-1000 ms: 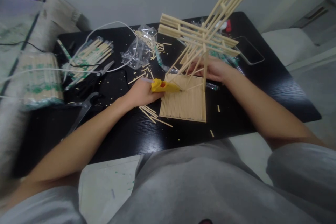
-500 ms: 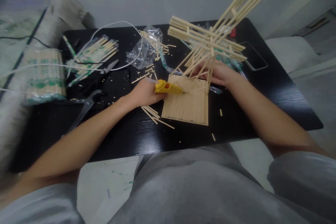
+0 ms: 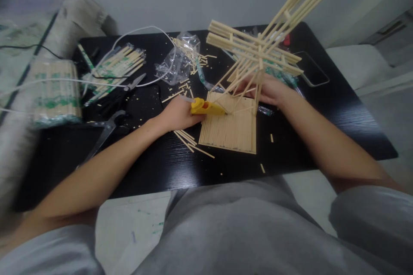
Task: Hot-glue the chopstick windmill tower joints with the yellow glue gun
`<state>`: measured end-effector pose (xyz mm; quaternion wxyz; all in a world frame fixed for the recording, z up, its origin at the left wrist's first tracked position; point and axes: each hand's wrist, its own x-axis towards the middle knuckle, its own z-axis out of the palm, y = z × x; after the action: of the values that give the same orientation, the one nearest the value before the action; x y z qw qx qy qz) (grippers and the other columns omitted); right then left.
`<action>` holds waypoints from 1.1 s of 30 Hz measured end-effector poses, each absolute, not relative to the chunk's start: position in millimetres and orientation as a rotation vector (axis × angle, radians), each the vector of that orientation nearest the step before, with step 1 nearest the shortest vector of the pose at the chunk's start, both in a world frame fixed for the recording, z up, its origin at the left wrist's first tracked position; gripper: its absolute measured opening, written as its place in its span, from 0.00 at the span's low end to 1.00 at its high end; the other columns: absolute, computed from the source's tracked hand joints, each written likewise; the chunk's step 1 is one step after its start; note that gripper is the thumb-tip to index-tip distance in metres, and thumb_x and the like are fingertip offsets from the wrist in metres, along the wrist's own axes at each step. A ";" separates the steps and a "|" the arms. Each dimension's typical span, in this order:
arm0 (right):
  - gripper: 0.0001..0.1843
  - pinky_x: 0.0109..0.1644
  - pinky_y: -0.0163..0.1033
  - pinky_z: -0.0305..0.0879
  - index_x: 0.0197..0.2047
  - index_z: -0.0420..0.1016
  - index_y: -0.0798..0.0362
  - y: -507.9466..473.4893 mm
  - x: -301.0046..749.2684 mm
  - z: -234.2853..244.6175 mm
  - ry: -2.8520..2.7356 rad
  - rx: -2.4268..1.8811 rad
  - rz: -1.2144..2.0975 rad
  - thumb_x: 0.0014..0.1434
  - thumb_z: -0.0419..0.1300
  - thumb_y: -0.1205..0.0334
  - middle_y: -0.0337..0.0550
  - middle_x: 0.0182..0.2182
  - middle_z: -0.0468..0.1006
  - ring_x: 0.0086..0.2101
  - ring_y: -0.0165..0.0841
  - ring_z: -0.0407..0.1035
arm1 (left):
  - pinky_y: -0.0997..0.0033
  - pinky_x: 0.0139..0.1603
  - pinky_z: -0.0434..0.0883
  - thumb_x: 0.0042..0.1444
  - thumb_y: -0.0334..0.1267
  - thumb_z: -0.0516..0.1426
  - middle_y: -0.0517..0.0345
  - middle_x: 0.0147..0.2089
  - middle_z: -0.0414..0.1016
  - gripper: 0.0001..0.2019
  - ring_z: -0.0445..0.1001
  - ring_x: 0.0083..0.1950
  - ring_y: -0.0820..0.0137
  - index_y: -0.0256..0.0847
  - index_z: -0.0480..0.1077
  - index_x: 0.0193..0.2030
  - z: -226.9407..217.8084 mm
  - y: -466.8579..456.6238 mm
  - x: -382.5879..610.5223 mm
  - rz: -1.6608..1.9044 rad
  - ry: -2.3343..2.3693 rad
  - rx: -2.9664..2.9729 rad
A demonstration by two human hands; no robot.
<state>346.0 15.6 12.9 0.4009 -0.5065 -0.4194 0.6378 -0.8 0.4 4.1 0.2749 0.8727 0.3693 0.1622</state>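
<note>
Left hand [image 3: 180, 114] had its grip wrapped around a yellow glue gun [image 3: 209, 108], nozzle at the slatted stick panel [image 3: 229, 133] on the bench [image 3: 155, 167]; contact unclear. Stick frame [image 3: 260, 51] rose above the panel, crossed bars on top. Right hand [image 3: 266, 88] was at the frame's lower struts, fingers partly hidden; couldn't tell if its grip was closed. Scissors [image 3: 135, 80] lay off left.
</note>
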 end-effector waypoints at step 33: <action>0.09 0.51 0.45 0.93 0.42 0.87 0.51 23.8 355.8 -4.2 -1.008 -1.220 1.652 0.80 0.73 0.64 0.48 0.35 0.91 0.37 0.40 0.90 | 0.67 0.50 0.77 0.65 0.36 0.70 0.57 0.41 0.89 0.08 0.85 0.43 0.64 0.41 0.88 0.50 -2.3 0.6 -0.2 0.465 0.955 2.390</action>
<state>355.8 23.8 -4.2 0.4142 -0.4854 -0.4009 0.6573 -0.2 0.6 -2.3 0.2602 0.8824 0.3525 0.1715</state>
